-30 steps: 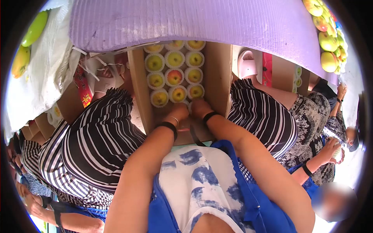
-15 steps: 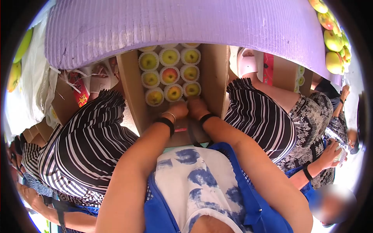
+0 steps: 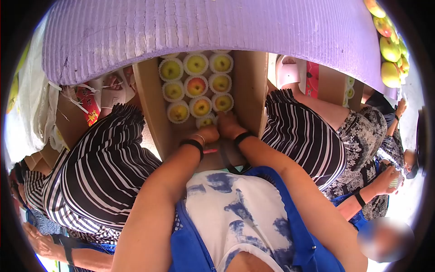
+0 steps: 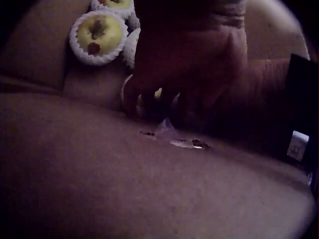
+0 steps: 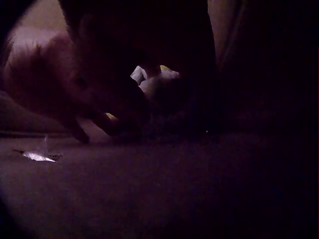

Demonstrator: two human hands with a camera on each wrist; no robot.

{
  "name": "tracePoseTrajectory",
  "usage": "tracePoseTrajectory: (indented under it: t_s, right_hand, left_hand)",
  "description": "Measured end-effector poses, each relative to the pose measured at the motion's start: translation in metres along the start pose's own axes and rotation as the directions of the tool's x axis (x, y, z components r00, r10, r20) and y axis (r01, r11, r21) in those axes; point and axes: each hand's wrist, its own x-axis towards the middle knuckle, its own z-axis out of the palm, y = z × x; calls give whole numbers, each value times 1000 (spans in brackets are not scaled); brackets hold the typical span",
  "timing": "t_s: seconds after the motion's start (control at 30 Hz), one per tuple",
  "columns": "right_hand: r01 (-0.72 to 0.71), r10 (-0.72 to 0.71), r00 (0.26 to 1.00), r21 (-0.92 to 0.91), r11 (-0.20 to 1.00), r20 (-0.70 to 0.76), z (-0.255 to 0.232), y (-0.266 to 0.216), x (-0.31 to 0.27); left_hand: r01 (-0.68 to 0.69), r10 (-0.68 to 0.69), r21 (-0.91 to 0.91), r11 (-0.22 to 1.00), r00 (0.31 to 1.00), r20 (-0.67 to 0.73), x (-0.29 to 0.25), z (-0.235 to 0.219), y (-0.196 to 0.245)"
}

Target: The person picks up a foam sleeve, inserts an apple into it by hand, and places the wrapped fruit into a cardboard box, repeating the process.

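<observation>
Inside an open cardboard box (image 3: pixel 251 86), yellow-green and reddish apples (image 3: pixel 201 107) sit in white foam nets, in rows. Both hands are low at the near end, side by side. The left hand (image 3: pixel 208 133) curls its fingers down at an apple (image 3: pixel 206 121) in a foam net, just in front of the last row. Close beside it, the right hand (image 3: pixel 228 125) has bent fingers, with white foam and a bit of yellow showing between them in the dark right wrist view. The fingers hide most of what they hold. A netted apple (image 4: pixel 98 37) shows left of the left hand.
A purple ribbed mat (image 3: pixel 208 27) overhangs the box's far end. Loose apples (image 3: pixel 390 75) lie on it at the right. The near box wall has a small torn slot (image 4: pixel 187 144). Striped-clad knees (image 3: pixel 308 136) flank the box; other people sit close by.
The netted apple at the left hand has come into sight as the hands shifted slightly, the right one forward. The box appears a little farther left as the head view moved.
</observation>
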Motion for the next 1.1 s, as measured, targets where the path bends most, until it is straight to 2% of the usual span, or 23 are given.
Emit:
tracePoseTrajectory:
  t_s: [0.07, 0.17, 0.23, 0.27, 0.33, 0.37, 0.43, 0.47, 0.53, 0.57, 0.6, 0.63, 0.7, 0.73, 0.77, 0.8, 0.83, 0.87, 0.9, 0.97, 1.03, 1.07, 1.1]
  right_hand:
    - [13, -13, 1000, -31, 999, -15, 5, 6, 2]
    - [-6, 3, 998, -40, 999, -69, 2, 0, -6]
    - [0, -11, 994, -104, 995, -111, 2, 0, -8]
    - [65, -81, 992, -168, 984, -94, 1, 2, -6]
    - [192, -213, 976, -289, 938, -43, -3, 8, -2]
    - [228, -228, 973, -334, 914, 41, -7, 12, 2]
    - [303, -234, 949, -411, 860, 211, -25, 11, 4]
    - [215, -166, 972, -354, 910, 164, -35, 7, 2]
    - [41, -23, 997, -229, 973, 80, -59, -10, -3]
    - [18, 11, 993, -242, 970, 119, -59, -11, -2]
    - [-5, 46, 986, -254, 967, 158, -57, -10, 0]
    - [-28, 83, 977, -267, 963, 195, -54, -8, 3]
    - [-207, 189, 933, 29, 978, 305, 8, 47, 44]
    - [-100, 97, 944, -6, 995, 315, 10, 50, 44]
    - [9, 4, 947, -38, 999, 322, 11, 52, 42]
    - [313, -226, 919, -252, 916, 322, -29, 23, 11]
    - [563, -430, 823, -440, 700, 371, -52, 7, -6]
    - [460, -389, 874, -239, 855, 290, -23, 26, 9]
    - [334, -323, 920, -13, 942, 223, 27, 61, 35]
    - [259, -266, 944, 60, 964, 198, 39, 69, 41]
    - [373, -309, 916, -260, 891, 254, -8, 33, 13]
    - [316, -292, 932, -87, 945, 212, 1, 38, 17]
    - [255, -268, 948, 91, 963, 174, 21, 50, 27]
  left_hand:
    - [-32, 27, 89, 996, 997, 67, 7, 2, -3]
    - [-133, 134, 214, 968, 991, 12, 33, 24, -25]
    - [45, -50, -230, 972, 999, -17, 27, 16, -24]
    - [127, -142, -439, 889, 990, -1, 24, 12, -24]
    - [255, -299, -777, 576, 950, 90, 16, 3, -21]
    - [294, -353, -884, 365, 922, 161, 15, 1, -21]
    - [273, -344, -943, 191, 918, 196, 15, 1, -26]
    - [260, -337, -961, 97, 917, 214, 16, 3, -27]
    - [235, -331, -972, 2, 917, 221, 16, 1, -19]
    - [219, -328, -975, -46, 918, 222, 15, -2, -17]
    - [-42, -168, -963, 266, 982, -89, 38, 17, -40]
    - [-333, 80, -800, 499, 937, -340, 80, 55, -83]
    - [-381, 108, -828, 411, 923, -371, 84, 58, -84]
    - [-131, -100, -987, 95, 985, -141, 48, 27, -44]
    - [95, -210, -957, -274, 965, 156, 26, 9, -20]
    - [104, -214, -948, -302, 961, 174, 26, 10, -19]
    - [112, -218, -937, -330, 957, 191, 27, 11, -19]
    - [121, -220, -926, -358, 953, 209, 27, 11, -18]
    - [97, -196, -939, -330, 966, 168, 32, 16, -20]
    - [43, -145, -960, -277, 986, 86, 43, 28, -27]
    - [-5, -105, -986, -164, 994, 12, 42, 27, -29]
    - [-31, -82, -994, -107, 996, -22, 41, 26, -31]
    - [-123, -58, -992, -37, 991, -121, 53, 38, -43]
